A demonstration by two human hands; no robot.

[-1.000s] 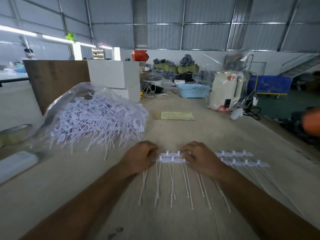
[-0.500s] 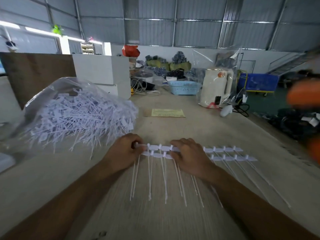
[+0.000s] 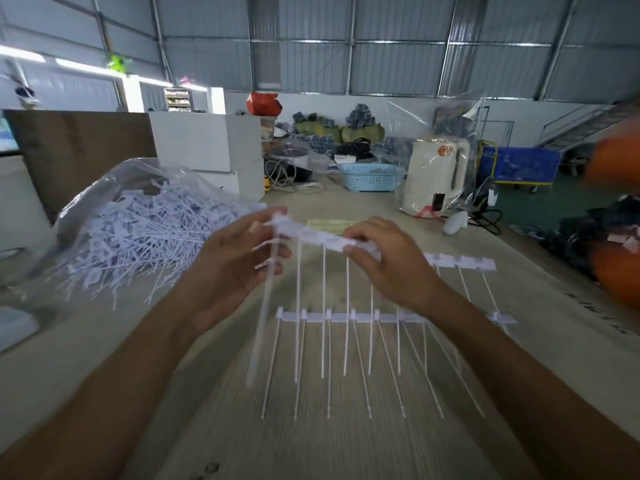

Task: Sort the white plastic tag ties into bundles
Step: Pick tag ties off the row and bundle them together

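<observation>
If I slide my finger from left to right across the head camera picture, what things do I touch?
Bag of loose ties → left hand → strip of ties held up → right hand → white kettle → blue cart.

We can read no text anywhere. The yellow-green paper sheet [image 3: 330, 225] lying far on the table carries print too small and blurred to make out. The white kettle [image 3: 435, 174] at far right bears a round orange sticker whose marking we cannot decipher, and faint dark marks sit on the table's right edge [image 3: 588, 306], illegible.
</observation>
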